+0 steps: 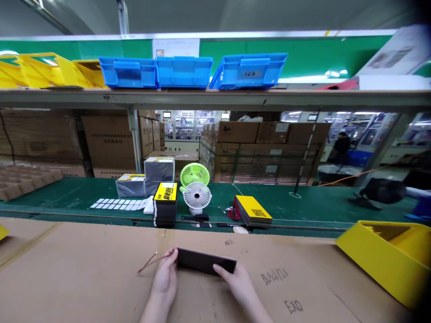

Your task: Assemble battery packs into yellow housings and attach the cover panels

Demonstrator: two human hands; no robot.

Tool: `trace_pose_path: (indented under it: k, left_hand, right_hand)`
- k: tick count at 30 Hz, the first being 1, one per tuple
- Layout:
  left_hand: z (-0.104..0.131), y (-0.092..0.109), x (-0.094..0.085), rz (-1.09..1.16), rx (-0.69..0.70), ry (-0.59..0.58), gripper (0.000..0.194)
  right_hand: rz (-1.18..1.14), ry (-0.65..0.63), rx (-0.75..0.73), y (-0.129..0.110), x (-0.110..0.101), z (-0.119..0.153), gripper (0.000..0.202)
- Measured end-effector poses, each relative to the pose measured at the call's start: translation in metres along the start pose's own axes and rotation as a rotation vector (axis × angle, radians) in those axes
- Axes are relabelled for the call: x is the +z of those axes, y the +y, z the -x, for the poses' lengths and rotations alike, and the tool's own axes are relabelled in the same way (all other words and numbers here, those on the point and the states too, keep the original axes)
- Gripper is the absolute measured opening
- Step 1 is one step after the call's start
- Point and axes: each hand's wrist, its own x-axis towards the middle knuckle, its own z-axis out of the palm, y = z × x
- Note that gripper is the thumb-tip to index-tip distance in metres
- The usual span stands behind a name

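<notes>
In the head view, a flat black rectangular panel (206, 262) is held low over the cardboard, tilted slightly down to the right. My left hand (164, 279) pinches its left end. Thin reddish wires (148, 264) stick out to the left from these fingers; where they join is hidden. My right hand (239, 283) grips the other end, thumb lying on the dark face and the other fingers behind it. Beyond the panel, a stack of flat pieces with a yellow top (254, 210) has red wires (233, 211) at its left side.
Cardboard (101, 264) covers the near worktop. On the green bench (215, 190) stand a white fan (197, 197), a green fan (193, 174), a black stack with a yellow top (164, 211) and grey-wrapped blocks (159, 172). A yellow bin (380, 260) sits right; blue bins (184, 72) line the shelf.
</notes>
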Motion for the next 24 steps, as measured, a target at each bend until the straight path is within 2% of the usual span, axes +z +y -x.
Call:
trace_pose_path:
  k: [24]
  left_hand:
    - [-0.0004, -0.0014, -0.0008, 0.009, 0.005, 0.015, 0.011]
  right_hand:
    - [-0.005, 0.021, 0.003, 0.0016, -0.0002, -0.0004, 0.036]
